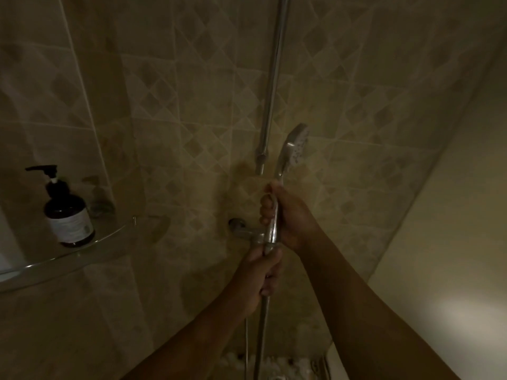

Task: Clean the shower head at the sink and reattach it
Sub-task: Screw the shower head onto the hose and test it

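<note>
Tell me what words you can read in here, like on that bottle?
Bottle on the glass shelf: its pale label has print, but it is too blurred and dark to read.
Shower head and hose: no writing shows.

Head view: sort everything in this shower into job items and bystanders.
Job: shower head, gripped at its handle by the right hand; hose, gripped below it by the left hand.
Bystanders: pump bottle, glass shelf, wall rail, mixer tap.
</note>
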A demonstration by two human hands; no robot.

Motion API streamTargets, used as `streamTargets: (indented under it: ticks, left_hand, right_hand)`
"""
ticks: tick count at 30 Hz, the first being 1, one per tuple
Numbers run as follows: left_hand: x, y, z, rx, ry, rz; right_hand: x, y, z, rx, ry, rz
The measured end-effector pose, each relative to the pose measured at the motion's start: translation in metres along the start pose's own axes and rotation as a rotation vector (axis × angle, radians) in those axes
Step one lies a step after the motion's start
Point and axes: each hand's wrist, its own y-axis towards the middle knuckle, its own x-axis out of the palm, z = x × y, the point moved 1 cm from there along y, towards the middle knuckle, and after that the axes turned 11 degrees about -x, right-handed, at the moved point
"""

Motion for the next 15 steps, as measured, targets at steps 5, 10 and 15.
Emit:
streamTargets:
  ticks: [5,10,15]
  left_hand:
    - [-0.007,0.003,-0.017,0.051,0.338,0.295]
    - [-0.012,-0.002,-0.011,0.063,0.24,0.154]
    - [-0.004,-0.007,0.002,0.03,0.099,-0.121]
  right_hand:
    - [0.008,-0.01,0.034,-0.112,-0.431,0.461]
    - [0.002,-0.014,0.016,-0.004,-0.167,0.258]
    - [0.0,-0.015,-0.009,0.082,0.266,-0.095]
